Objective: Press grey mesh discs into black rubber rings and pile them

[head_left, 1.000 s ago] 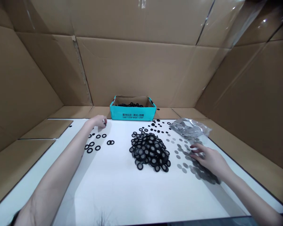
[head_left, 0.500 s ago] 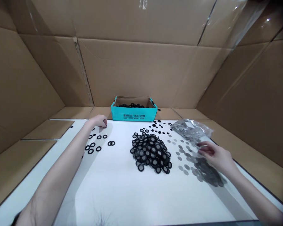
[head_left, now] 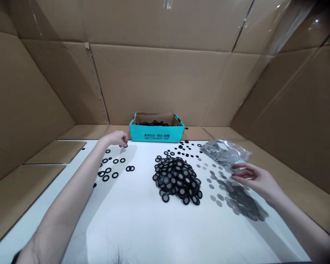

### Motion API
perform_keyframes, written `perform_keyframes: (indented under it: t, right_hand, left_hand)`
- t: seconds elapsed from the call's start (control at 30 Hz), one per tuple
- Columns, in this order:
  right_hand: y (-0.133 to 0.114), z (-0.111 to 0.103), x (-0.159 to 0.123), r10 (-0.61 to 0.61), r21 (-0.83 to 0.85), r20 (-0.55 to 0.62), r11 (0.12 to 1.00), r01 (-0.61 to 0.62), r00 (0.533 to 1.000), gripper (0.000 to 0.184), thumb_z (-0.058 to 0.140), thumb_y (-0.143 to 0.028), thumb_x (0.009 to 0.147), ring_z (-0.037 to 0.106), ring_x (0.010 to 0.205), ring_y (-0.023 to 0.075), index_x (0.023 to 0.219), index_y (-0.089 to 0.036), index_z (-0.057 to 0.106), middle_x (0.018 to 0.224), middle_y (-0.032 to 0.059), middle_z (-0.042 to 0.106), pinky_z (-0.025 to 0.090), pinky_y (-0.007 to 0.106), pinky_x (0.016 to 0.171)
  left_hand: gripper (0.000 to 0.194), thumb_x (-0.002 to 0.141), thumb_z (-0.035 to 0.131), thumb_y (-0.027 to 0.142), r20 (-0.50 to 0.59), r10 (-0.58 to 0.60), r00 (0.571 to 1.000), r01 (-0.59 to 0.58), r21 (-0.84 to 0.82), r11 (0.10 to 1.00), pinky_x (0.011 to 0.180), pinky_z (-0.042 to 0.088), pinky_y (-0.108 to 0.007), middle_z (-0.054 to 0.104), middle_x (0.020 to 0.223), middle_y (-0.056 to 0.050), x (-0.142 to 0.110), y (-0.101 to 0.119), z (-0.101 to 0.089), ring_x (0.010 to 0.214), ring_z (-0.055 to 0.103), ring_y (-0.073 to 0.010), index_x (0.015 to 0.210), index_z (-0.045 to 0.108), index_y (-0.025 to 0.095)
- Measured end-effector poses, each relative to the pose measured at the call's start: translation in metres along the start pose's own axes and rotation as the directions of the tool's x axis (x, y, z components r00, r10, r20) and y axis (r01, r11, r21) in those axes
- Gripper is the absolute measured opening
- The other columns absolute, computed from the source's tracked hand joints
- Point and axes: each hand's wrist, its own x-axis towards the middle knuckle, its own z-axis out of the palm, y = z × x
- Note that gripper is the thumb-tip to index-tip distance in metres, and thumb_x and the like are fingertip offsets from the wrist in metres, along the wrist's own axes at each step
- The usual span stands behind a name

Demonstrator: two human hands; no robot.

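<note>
My left hand (head_left: 118,138) is at the far left of the white table, its fingers pinched on a black ring (head_left: 125,146). Several loose black rings (head_left: 115,161) lie on the table nearer to me, beside the forearm. My right hand (head_left: 254,178) hovers over a spread of thin grey discs (head_left: 242,200), thumb and fingers drawn together. Whatever sits at those fingertips is too small to make out. Between the hands stands a pile of black rings with grey centres (head_left: 178,178).
Behind the pile is a turquoise box (head_left: 156,134) with black rings inside. A clear plastic bag (head_left: 225,151) of grey discs lies at the back right. Small black pieces (head_left: 187,155) are scattered behind the pile. Cardboard walls (head_left: 159,80) enclose the table (head_left: 132,227).
My left hand has shifted slightly right and away from me, with the black ring at its fingertips. My right hand has moved only slightly, its fingers still close together.
</note>
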Motion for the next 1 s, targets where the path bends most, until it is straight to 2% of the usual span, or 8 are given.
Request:
perform_keyframes:
  t: [0.13,0.23,0.33,0.47,0.53,0.63,0.77,1.0]
  right_hand:
    - [-0.016,-0.005,-0.001,0.023,0.307,0.101,0.95,-0.053,0.995,0.032,0.071,-0.046,0.072,0.077,0.075,0.0318,0.093,-0.023,0.064,0.079,0.015,0.078,0.061,0.039,0.069]
    - [-0.043,0.0,0.002,-0.012,0.463,0.099,0.886,-0.035,0.995,0.041,0.079,-0.048,0.068,0.077,0.083,0.0304,0.095,-0.023,0.063,0.083,0.0123,0.077,0.062,0.041,0.081]
    - [-0.086,0.011,0.002,-0.083,0.585,0.077,0.811,0.023,0.994,0.048,0.085,-0.052,0.064,0.076,0.085,0.0269,0.096,-0.024,0.063,0.083,0.0075,0.075,0.063,0.041,0.084]
    - [-0.158,0.02,-0.003,-0.225,0.791,0.053,0.604,0.096,0.973,0.038,0.087,-0.042,0.068,0.073,0.077,0.0189,0.094,-0.024,0.066,0.076,0.0023,0.073,0.062,0.035,0.079]
    - [-0.189,0.021,-0.007,-0.281,0.843,0.039,0.525,0.12,0.959,0.034,0.088,-0.037,0.068,0.072,0.074,0.0172,0.092,-0.025,0.066,0.074,0.0003,0.073,0.062,0.033,0.074]
    - [-0.221,0.022,-0.012,-0.335,0.884,-0.041,0.426,0.191,0.941,0.028,0.087,-0.032,0.069,0.071,0.071,0.0156,0.089,-0.026,0.067,0.072,-0.0014,0.073,0.061,0.031,0.07]
    - [-0.24,0.024,-0.016,-0.343,0.895,-0.146,0.353,0.272,0.928,0.023,0.085,-0.024,0.071,0.07,0.071,0.0139,0.086,-0.027,0.068,0.074,-0.0025,0.073,0.058,0.028,0.067]
    - [-0.25,0.026,-0.016,-0.335,0.884,-0.221,0.327,0.333,0.916,0.027,0.086,-0.019,0.068,0.07,0.075,0.0153,0.085,-0.028,0.068,0.079,-0.0029,0.074,0.056,0.031,0.068]
  left_hand:
    - [0.021,0.083,0.075,0.032,-0.081,0.137,0.987,-0.151,-0.198,0.969,0.072,0.057,-0.029,0.07,0.076,-0.001,-0.009,0.014,-0.006,0.073,0.069,-0.0164,0.086,0.064,0.015]
    - [0.027,0.078,0.072,0.033,-0.189,0.285,0.94,-0.337,-0.374,0.864,0.069,0.058,-0.027,0.07,0.079,-0.003,-0.025,0.042,-0.012,0.072,0.07,-0.0158,0.094,0.059,0.016]
    - [0.033,0.076,0.072,0.037,-0.301,0.409,0.861,-0.508,-0.473,0.72,0.07,0.059,-0.028,0.071,0.084,-0.004,-0.049,0.078,-0.014,0.073,0.071,-0.0145,0.097,0.057,0.016]
    - [0.032,0.077,0.075,0.035,-0.391,0.506,0.769,-0.638,-0.517,0.571,0.071,0.06,-0.025,0.072,0.084,-0.003,-0.083,0.119,-0.009,0.075,0.072,-0.0129,0.097,0.059,0.017]
    - [0.027,0.078,0.079,0.027,-0.481,0.572,0.665,-0.74,-0.53,0.415,0.071,0.06,-0.024,0.072,0.08,-0.002,-0.097,0.13,-0.007,0.074,0.072,-0.0124,0.096,0.061,0.015]
    - [0.027,0.077,0.082,0.021,-0.583,0.587,0.562,-0.817,-0.503,0.283,0.071,0.06,-0.021,0.073,0.078,-0.002,-0.113,0.137,-0.007,0.075,0.073,-0.0123,0.095,0.063,0.015]
    - [0.027,0.077,0.083,0.016,-0.665,0.553,0.501,-0.865,-0.411,0.29,0.069,0.059,-0.018,0.072,0.079,-0.001,-0.125,0.14,-0.01,0.073,0.073,-0.0106,0.095,0.064,0.015]
    - [0.019,0.085,0.077,0.016,-0.752,0.54,0.378,-0.924,-0.264,0.278,0.076,0.062,-0.016,0.071,0.094,-0.001,-0.127,0.143,-0.007,0.079,0.071,-0.0076,0.1,0.065,0.016]
